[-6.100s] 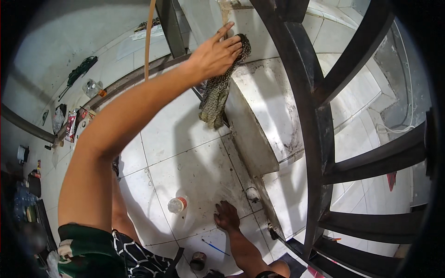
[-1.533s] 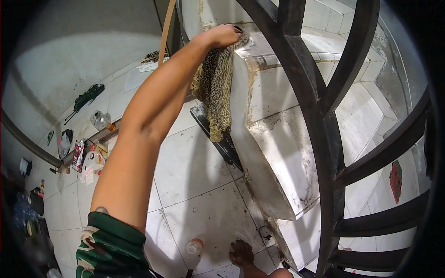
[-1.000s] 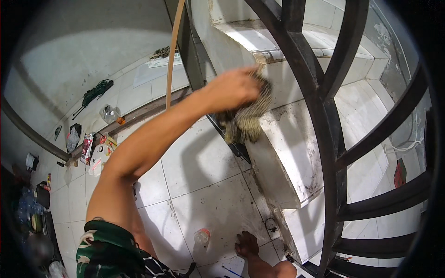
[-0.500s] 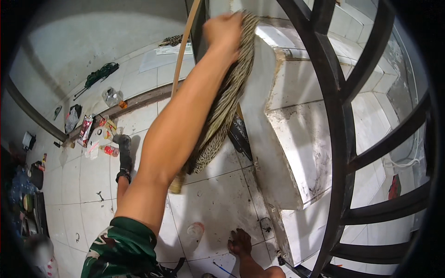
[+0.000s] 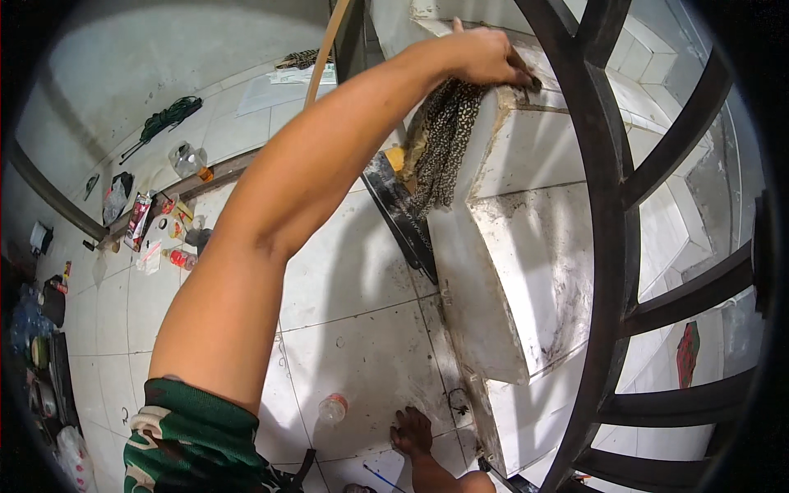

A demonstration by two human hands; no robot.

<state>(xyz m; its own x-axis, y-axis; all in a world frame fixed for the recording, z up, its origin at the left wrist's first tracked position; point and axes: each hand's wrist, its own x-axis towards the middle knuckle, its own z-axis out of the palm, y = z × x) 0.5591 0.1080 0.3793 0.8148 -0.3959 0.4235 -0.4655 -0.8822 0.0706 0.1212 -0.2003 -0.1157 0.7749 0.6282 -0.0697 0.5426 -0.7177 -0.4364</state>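
My left hand (image 5: 485,53) reaches up and away from me, its fingers closed on a dark speckled rag (image 5: 444,140). It presses the rag onto the top edge of a white tiled stair step (image 5: 542,246), and the rest of the cloth hangs down the step's side. The step's surface is streaked with dirt. My bare forearm crosses the middle of the view, and a green patterned sleeve (image 5: 197,435) shows at the bottom. My right hand is out of sight.
A black curved metal railing (image 5: 608,246) runs down the right, close in front of me. A black flat tool (image 5: 399,214) and a wooden stick (image 5: 325,53) lean by the steps. Below, a plastic bottle (image 5: 332,407) stands near a bare foot (image 5: 411,431). Bottles and packets (image 5: 164,230) and a green cord (image 5: 168,119) lie at left.
My left hand has swept the rag over the step, down its face and back up. It now presses on the upper step's edge, further right than half a second ago.
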